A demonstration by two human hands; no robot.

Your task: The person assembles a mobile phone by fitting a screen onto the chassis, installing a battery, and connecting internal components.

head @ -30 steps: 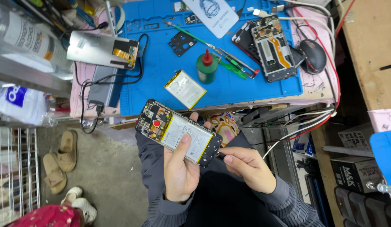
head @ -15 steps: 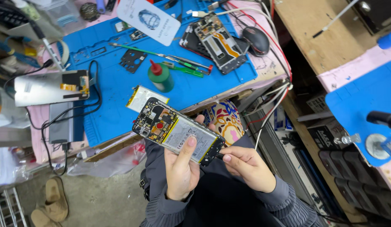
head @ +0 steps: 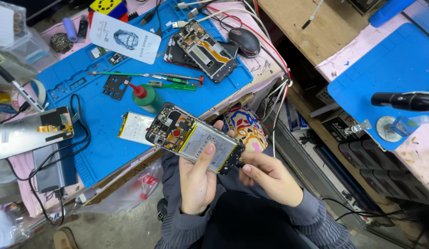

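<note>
A person seated at a cluttered repair bench (head: 108, 152) holds an opened phone (head: 194, 137) above the lap, its back cover off and its circuit board and pale battery exposed. The left hand (head: 197, 181) cradles the phone from beneath, fingers wrapped around its edges and the thumb pressed flat on the battery. The right hand (head: 269, 177) meets the phone's lower end, fingertips pinched together against that corner; whether they grip a small tool there cannot be told.

Behind the phone, on the blue work mat (head: 99, 115), a loose battery (head: 133, 127) lies just beside a green bottle with a red nozzle (head: 146, 96). Further back rest a green-handled pair of tweezers (head: 117, 74), a screwdriver with a red tip (head: 180, 77) and a small black cover plate (head: 115, 86). A second dismantled phone (head: 205, 50) sits near the mat's far edge, close to a black computer mouse (head: 245, 41). A white card with a printed portrait (head: 124, 37) lies at the mat's back. To the left, a silver phone panel (head: 32, 133) rests over a grey device (head: 53, 168) trailing black cables. A patterned cloth (head: 244, 129) shows between the phone and the bench edge.
</note>
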